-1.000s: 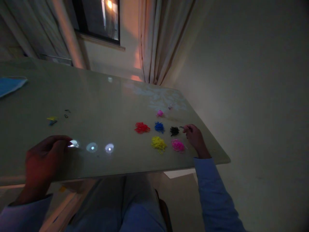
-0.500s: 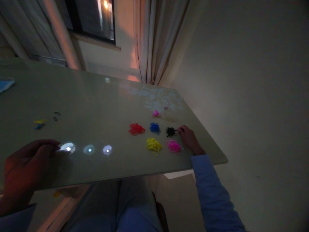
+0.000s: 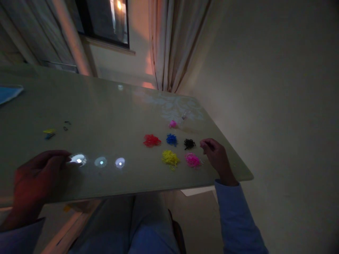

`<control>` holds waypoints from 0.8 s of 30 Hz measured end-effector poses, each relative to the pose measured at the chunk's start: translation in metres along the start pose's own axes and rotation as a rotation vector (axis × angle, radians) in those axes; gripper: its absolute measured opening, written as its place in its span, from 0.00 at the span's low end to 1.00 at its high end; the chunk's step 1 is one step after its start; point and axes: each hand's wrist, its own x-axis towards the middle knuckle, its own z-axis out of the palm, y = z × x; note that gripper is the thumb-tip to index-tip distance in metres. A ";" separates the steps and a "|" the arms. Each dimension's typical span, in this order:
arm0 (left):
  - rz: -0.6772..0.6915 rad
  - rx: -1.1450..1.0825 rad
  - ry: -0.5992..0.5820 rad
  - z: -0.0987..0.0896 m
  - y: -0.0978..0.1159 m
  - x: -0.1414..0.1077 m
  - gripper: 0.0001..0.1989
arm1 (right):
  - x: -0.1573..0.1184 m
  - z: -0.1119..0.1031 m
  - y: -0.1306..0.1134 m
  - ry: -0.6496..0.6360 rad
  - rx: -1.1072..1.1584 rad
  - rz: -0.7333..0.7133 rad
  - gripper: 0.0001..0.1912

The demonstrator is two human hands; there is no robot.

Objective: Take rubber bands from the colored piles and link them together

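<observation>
Small piles of what look like rubber bands lie on the glossy table: a red pile [image 3: 152, 140], a blue pile [image 3: 171, 139], a black pile [image 3: 189, 143], a yellow pile [image 3: 170, 158] and a pink pile [image 3: 192, 160]. My right hand [image 3: 215, 153] is pinched closed just right of the black pile, apart from it; whatever sits between its fingertips is too small to make out. At the left, my left hand [image 3: 42, 173] hovers over the table's near edge with thumb and fingers pressed together. What it pinches, if anything, cannot be made out.
Farther left lie yellow and blue bits [image 3: 49, 133] and two small dark loops [image 3: 66, 126]. A pink clump [image 3: 173, 124] and a clear plastic piece [image 3: 184, 115] sit behind the piles. A blue item [image 3: 10, 94] rests at the far left; a wall [image 3: 278, 106] borders the right.
My right hand has drawn back to the right from the black pile, where a dark strand showed at its fingertips. My left hand keeps its pinch; the view has shifted slightly.
</observation>
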 end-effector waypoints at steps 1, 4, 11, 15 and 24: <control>-0.036 -0.014 -0.022 -0.002 0.006 -0.002 0.14 | -0.007 0.005 -0.010 0.001 0.039 -0.009 0.15; -0.080 -0.057 -0.048 -0.005 0.015 -0.004 0.14 | -0.033 0.034 -0.038 -0.092 0.160 -0.043 0.12; 0.002 -0.118 -0.086 -0.005 0.014 0.000 0.15 | -0.078 0.135 -0.079 -0.481 0.258 -0.273 0.09; 0.060 -0.195 -0.088 -0.005 0.017 -0.003 0.14 | -0.077 0.159 -0.081 -0.471 0.325 -0.163 0.09; 0.127 -0.341 -0.151 0.003 0.001 0.004 0.14 | -0.073 0.149 -0.071 -0.434 0.309 -0.025 0.16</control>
